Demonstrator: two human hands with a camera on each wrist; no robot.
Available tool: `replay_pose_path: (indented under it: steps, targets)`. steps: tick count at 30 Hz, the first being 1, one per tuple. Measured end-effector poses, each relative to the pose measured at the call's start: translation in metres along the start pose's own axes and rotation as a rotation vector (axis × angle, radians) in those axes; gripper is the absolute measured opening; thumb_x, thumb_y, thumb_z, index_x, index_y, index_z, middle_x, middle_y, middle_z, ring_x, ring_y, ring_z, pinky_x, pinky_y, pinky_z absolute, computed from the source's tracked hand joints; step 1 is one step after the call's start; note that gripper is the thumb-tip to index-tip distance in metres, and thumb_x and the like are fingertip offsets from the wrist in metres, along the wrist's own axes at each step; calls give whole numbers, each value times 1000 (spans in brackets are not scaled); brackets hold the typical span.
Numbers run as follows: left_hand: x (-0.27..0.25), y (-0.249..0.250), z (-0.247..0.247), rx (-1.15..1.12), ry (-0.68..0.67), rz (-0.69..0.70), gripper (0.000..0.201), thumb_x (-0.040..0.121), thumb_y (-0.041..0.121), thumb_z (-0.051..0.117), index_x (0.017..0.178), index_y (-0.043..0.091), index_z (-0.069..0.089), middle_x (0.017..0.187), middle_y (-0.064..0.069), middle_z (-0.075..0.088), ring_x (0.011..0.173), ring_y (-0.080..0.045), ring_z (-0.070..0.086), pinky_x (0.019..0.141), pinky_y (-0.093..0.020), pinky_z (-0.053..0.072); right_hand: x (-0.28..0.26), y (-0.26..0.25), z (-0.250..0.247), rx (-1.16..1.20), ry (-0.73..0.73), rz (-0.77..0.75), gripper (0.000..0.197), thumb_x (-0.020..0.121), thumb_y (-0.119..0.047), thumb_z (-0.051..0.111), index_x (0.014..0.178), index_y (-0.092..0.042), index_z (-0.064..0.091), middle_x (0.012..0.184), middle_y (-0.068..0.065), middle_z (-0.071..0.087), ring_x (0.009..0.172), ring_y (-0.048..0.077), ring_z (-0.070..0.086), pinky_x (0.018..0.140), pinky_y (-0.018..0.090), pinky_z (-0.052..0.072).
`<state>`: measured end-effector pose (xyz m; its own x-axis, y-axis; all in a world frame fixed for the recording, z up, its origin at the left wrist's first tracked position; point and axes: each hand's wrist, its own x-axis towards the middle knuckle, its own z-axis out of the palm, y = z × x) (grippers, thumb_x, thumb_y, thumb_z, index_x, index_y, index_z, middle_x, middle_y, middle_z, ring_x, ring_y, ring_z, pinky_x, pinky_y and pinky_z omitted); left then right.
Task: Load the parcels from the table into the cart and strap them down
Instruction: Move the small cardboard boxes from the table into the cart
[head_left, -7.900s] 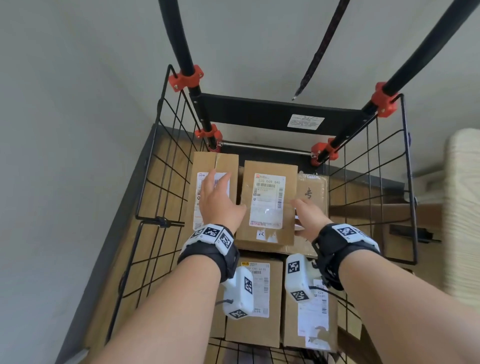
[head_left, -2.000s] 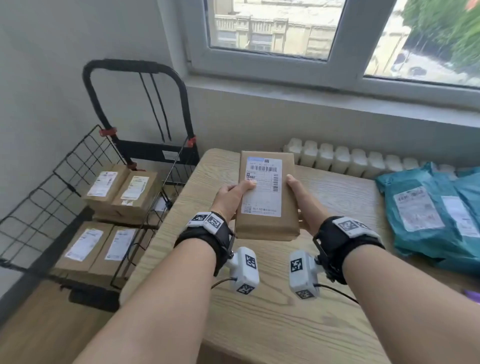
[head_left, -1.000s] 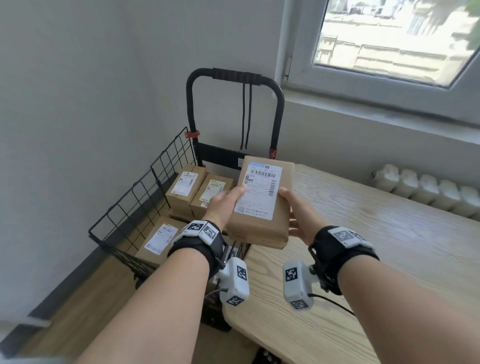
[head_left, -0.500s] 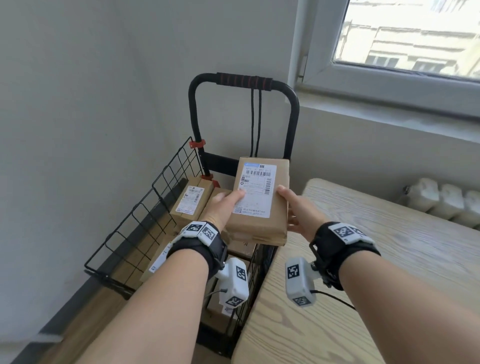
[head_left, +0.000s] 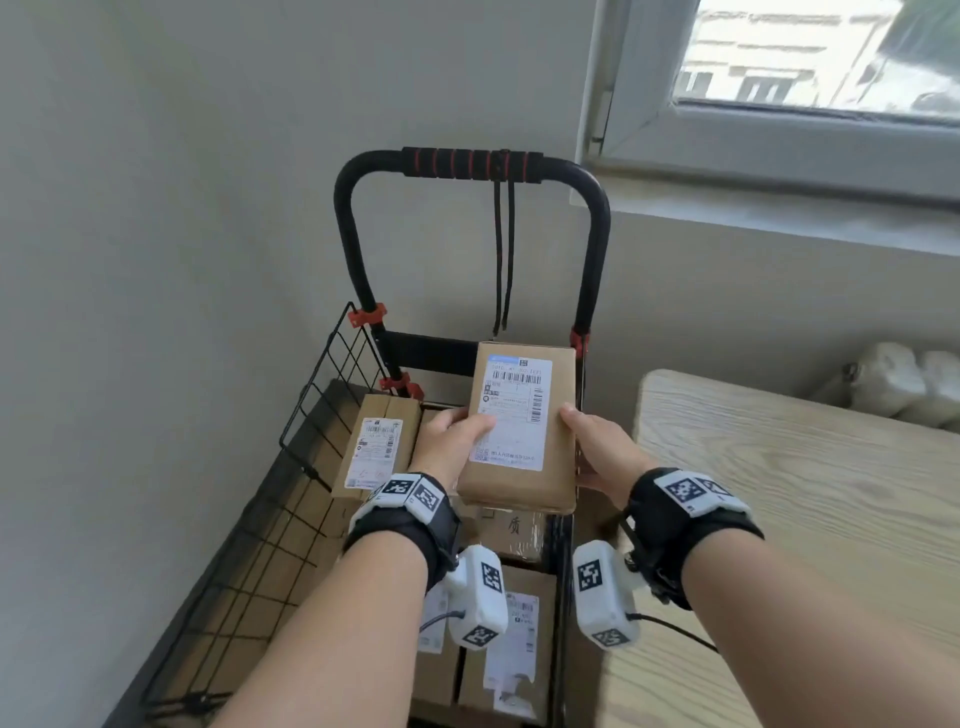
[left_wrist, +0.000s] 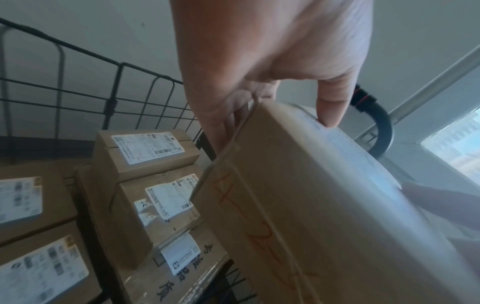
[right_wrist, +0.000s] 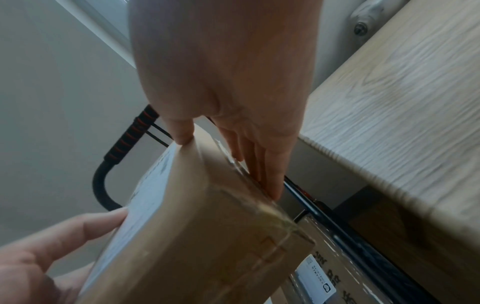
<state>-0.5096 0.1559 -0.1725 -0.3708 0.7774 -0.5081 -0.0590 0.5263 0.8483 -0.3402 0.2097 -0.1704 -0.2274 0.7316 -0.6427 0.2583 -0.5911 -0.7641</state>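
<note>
You are holding a brown cardboard parcel (head_left: 519, 431) between both hands, above the black wire cart (head_left: 311, 415). Your left hand (head_left: 449, 439) is gripping its left edge — thumb lying on the white shipping label (head_left: 514, 410), fingers curled underneath. Your right hand (head_left: 597, 452) is gripping the right edge, thumb on top and fingers running straight along the side. Below your fingers, more labelled parcels (left_wrist: 145, 150) are sitting stacked inside the cart. Beyond your fingertips, two black straps (head_left: 504, 260) are hanging from the cart's handle (head_left: 470, 165) — and the wooden table (head_left: 805, 493) is lying just right of your right hand.
</note>
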Motion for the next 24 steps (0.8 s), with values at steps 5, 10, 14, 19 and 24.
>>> replay_pose_path:
  steps: [5,10,14,19,24]
  targets:
    - [60,-8,-17,91,-104,-81,23,91,19,61,114,14,62,99,0,71,83,-10,66,61,-23,47,46,3,29,-106,172,1,40,100,-40,41,125,-12,55,115,3,64,108,24,60,98,48,48]
    - [109,-30,-14,189,-210,-154,12,92,18,61,101,15,67,93,4,71,81,-8,65,61,-22,48,80,13,40,-202,322,35,34,102,-29,41,122,-8,59,107,5,62,104,25,58,96,44,47]
    - [140,-52,-6,261,-252,-204,8,88,18,63,92,17,70,99,-1,74,92,-20,69,88,-42,56,107,25,46,-271,366,96,30,98,-21,41,120,-8,58,115,10,64,104,28,60,96,47,49]
    - [165,-75,1,368,-279,-157,13,91,21,61,99,20,71,103,1,73,95,-20,68,90,-42,55,136,38,52,-299,392,187,35,99,-19,41,133,-14,47,125,8,60,111,27,58,93,41,47]
    - [182,-90,1,525,-280,-116,10,91,23,64,98,18,69,101,2,71,94,-19,65,89,-37,54,155,54,59,-307,382,243,44,100,-18,44,143,-13,35,130,10,57,109,25,56,80,31,40]
